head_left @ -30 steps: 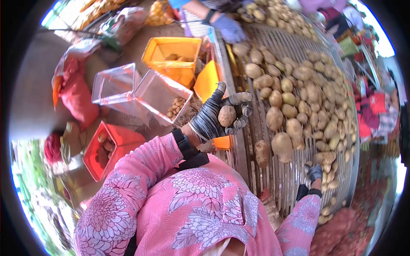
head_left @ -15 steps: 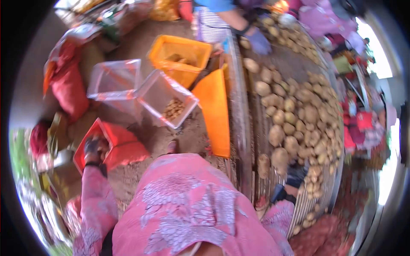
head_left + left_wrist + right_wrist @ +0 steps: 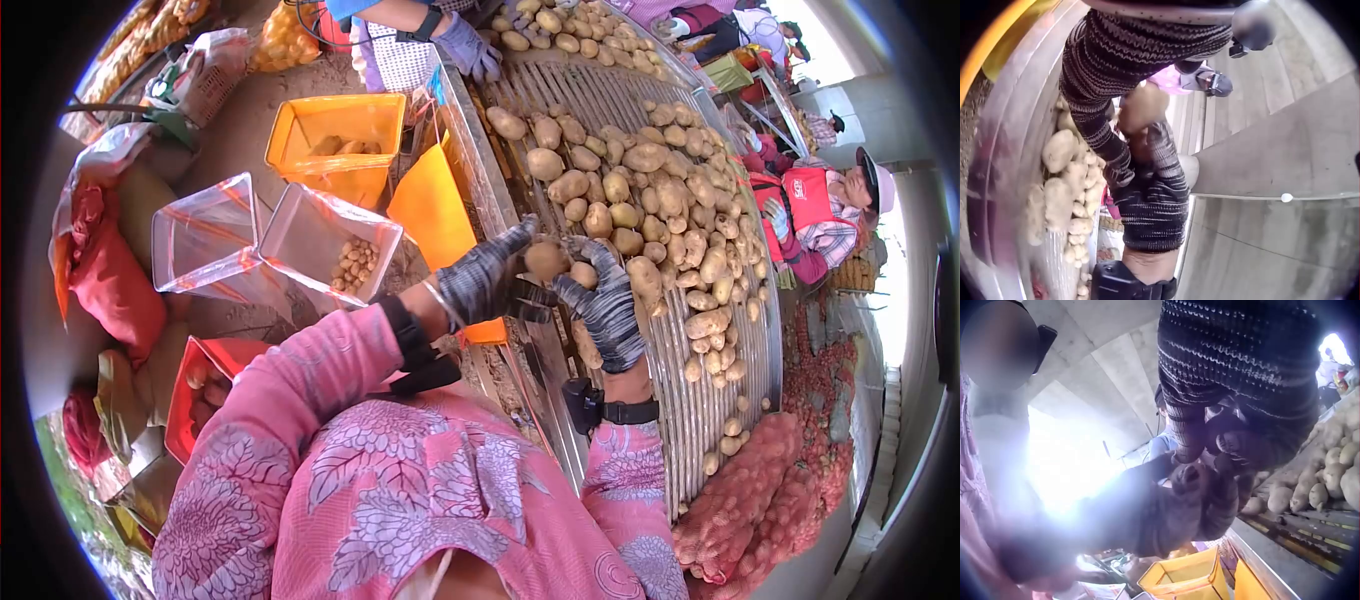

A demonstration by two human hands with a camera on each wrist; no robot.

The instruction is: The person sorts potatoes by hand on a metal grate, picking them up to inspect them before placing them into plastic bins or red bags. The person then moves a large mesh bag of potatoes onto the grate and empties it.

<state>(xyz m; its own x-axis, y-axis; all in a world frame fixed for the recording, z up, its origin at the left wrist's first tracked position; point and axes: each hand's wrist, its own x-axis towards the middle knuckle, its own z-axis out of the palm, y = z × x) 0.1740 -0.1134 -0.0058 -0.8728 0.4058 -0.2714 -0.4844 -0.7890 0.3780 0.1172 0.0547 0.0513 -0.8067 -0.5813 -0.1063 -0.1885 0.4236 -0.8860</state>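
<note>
Both hands wear striped knit gloves and meet over the near edge of a slatted sorting surface (image 3: pixel 655 420). In the head view my left hand (image 3: pixel 478 285) holds a potato (image 3: pixel 546 260), also visible between the hands in the left wrist view (image 3: pixel 1144 107). My right hand (image 3: pixel 608 315) faces it, fingers curled round a smaller potato (image 3: pixel 583 275). The right wrist view shows the right hand (image 3: pixel 1235 369) from close up, its fingers against the left hand (image 3: pixel 1160 503); the potatoes are mostly hidden there.
Many potatoes (image 3: pixel 665 195) cover the surface. To the left stand a yellow crate (image 3: pixel 335 110), clear crates (image 3: pixel 205 235) and a red container (image 3: pixel 185 410) with potatoes. Another person's gloved hand (image 3: pixel 468 48) is at the far edge. Red mesh sacks (image 3: pixel 745 490) lie at lower right.
My left hand has come back from inside the red container to the sorting surface and holds a potato. My right hand has moved up and left from the lower potatoes to meet it.
</note>
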